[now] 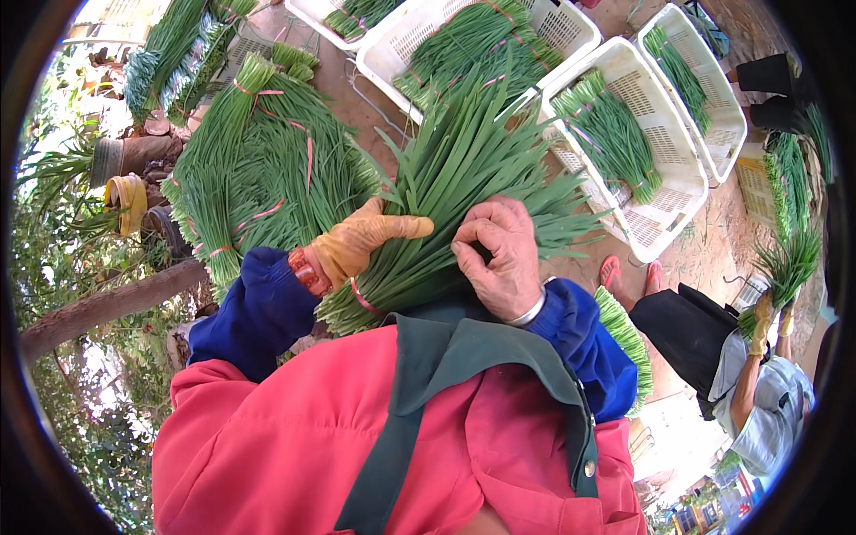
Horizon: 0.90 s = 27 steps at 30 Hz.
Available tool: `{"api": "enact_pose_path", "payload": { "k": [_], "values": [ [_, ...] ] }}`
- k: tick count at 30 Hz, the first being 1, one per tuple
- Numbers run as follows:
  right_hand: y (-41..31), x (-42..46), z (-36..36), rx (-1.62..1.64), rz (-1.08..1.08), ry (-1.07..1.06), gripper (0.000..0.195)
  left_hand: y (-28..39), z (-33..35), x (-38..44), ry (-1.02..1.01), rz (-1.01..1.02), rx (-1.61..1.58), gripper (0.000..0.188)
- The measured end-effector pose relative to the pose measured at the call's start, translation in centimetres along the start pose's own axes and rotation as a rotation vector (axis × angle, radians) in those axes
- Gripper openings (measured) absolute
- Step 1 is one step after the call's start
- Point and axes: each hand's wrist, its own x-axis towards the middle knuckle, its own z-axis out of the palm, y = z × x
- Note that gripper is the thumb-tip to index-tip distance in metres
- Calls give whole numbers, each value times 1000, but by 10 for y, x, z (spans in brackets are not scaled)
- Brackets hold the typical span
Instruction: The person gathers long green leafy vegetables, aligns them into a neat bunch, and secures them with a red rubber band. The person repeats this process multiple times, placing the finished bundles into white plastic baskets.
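Observation:
A large bundle of flat green leaves, which look like garlic chives (428, 227), lies across my lap with its pale cut ends at the lower left and its leaf tips fanned to the upper right. A pink tie (363, 296) circles it near the cut ends. My left hand (371, 237), in a yellowish glove, grips the bundle from the left, the thumb laid over the leaves. My bare right hand (498, 257) is over the right side of the leaves, thumb and forefinger curled close together; whether a leaf is pinched between them cannot be made out.
A big pile of tied green bundles (267, 160) stands at the left front. White plastic crates (675, 194) holding more bundles are ahead and to the right. A co-worker (756, 388) at the right holds a bunch in gloved hands. More cut stalks (625, 341) show beside my right sleeve.

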Motion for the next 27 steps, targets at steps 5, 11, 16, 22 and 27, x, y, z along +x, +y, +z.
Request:
{"api": "enact_pose_path", "payload": {
  "k": [5, 11, 16, 22, 27],
  "values": [
    [9, 0, -9, 464, 341, 336, 6, 7, 10, -4, 26, -6, 100, 56],
    [8, 25, -79, -6, 233, 327, 16, 7, 19, 0, 9, 14, 107, 58],
    [5, 25, -105, -676, 422, -101, 19, 5, 21, -1, 63, -41, 84, 58],
    [-10, 29, -90, -348, 333, 47, 31, 8, 33, -3, 35, -3, 127, 59],
    [8, 26, -78, -233, 117, 152, 13, 9, 36, -8, 66, -28, 189, 62]
  ]
}}
